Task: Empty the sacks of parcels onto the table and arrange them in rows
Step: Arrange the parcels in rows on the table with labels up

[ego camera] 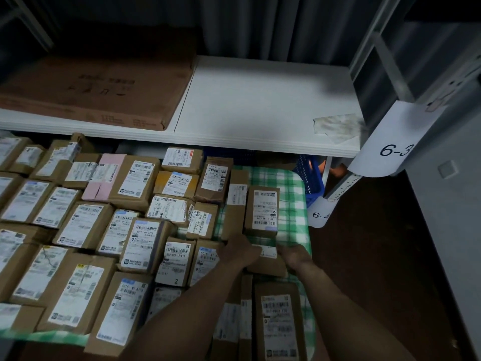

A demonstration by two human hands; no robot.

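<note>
The left hand [240, 250] and the right hand [292, 255] grip one small brown parcel [266, 261] by its two ends, fingers curled over it. The parcel sits near the right edge of the green-checked table [294, 183], between a labelled box [262, 208] toward the far edge and a longer box [279, 321] toward the near edge. Rows of parcels [86, 225] cover the table from there to its left edge.

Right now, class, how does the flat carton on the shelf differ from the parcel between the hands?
The carton is far larger and flatter than the parcel. The carton lies untouched on the shelf; the parcel is held by the left hand and right hand. The carton shows printing, the parcel a white label. Both are brown.
</note>
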